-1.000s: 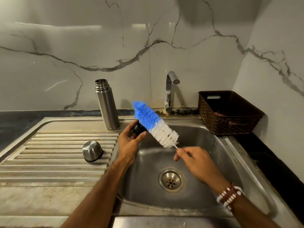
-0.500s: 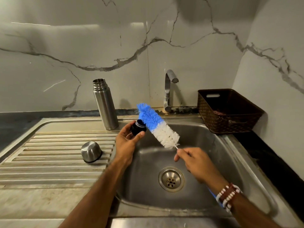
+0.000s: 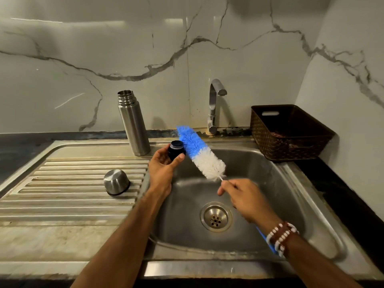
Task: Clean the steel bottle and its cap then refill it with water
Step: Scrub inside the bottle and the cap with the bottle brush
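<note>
The open steel bottle (image 3: 134, 124) stands upright at the back of the drainboard. Its steel cup lid (image 3: 116, 182) lies upside down on the ribs. My left hand (image 3: 163, 169) grips a small black inner cap (image 3: 176, 150) over the sink's left edge. In my right hand (image 3: 242, 197) is the thin handle of a blue and white bottle brush (image 3: 200, 155). The brush's bristles lie just right of the cap, close to it or touching it.
The steel sink (image 3: 291, 196) has a round drain (image 3: 216, 217) and a chrome tap (image 3: 215, 106) at the back with no water running. A brown woven basket (image 3: 291, 132) stands on the dark counter to the right. Marble walls close in behind and at right.
The brush has slid from across the front of the cap to its right side, so the cap's top now shows. Both hands stay about where they were.
</note>
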